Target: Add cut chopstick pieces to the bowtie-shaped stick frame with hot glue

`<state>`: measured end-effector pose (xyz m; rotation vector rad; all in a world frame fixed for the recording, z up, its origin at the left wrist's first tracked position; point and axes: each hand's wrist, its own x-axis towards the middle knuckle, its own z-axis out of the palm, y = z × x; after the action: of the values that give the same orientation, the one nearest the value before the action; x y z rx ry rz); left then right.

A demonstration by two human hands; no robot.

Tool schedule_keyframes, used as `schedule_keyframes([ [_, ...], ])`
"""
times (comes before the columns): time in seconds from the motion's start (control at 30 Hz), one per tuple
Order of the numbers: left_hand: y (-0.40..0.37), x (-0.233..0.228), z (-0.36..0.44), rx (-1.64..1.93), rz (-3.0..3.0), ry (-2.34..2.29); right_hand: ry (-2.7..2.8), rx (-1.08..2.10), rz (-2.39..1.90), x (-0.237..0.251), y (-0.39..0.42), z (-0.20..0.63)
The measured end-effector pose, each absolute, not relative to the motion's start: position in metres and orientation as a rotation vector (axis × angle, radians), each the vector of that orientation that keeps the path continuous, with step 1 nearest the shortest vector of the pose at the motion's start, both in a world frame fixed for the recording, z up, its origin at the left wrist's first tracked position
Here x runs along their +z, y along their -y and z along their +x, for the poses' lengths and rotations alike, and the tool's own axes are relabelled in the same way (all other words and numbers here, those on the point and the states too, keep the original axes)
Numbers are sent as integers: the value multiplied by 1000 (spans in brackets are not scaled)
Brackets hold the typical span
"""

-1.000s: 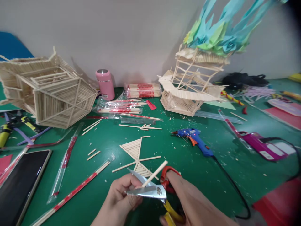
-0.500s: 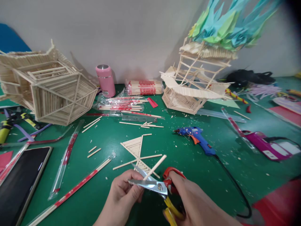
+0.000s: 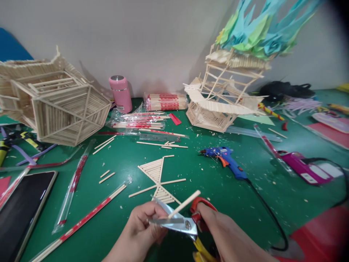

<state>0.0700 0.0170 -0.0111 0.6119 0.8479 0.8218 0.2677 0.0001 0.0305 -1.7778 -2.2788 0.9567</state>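
My left hand (image 3: 141, 227) is clamped, thumb against fingers, on the lower end of a pale wooden stick (image 3: 188, 203), above the near part of the green desk (image 3: 188, 163); the blades hide part of that grip. My right hand (image 3: 226, 225) is wrapped around the red and yellow handles of the scissors (image 3: 178, 225). Their blades stand apart, with the stick between them slanting up to the right; I cannot tell whether both edges touch it.

Just beyond the blade tips, a flat stick frame (image 3: 151, 171) lies on the desk, two of its triangles filled with rows of sticks. Left of it are two short stick pieces (image 3: 107, 177), and nearer the left edge lie wrapped chopsticks (image 3: 92, 218) and a dark phone (image 3: 29, 211). To the right of the frame rests a blue glue gun (image 3: 229, 160), its nozzle pointing left and its black cord trailing toward the near right corner.

Along the far edge, by the wall, stand a large stick model (image 3: 73, 112) toward the left corner, a pink flask (image 3: 120, 96), a bundle of chopsticks (image 3: 165, 102) and a second model (image 3: 218, 105) topped with blue and green paper (image 3: 259, 32).
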Motion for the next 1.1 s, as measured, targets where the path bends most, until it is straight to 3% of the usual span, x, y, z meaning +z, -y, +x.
schedule_keyframes([
  [0.73,-19,-11,68,916,612,-826,2276,954,-1778,36,-11,257],
  [1.1,-16,-7,67,755,449,-760,2307,970,-1681,31,1,271],
])
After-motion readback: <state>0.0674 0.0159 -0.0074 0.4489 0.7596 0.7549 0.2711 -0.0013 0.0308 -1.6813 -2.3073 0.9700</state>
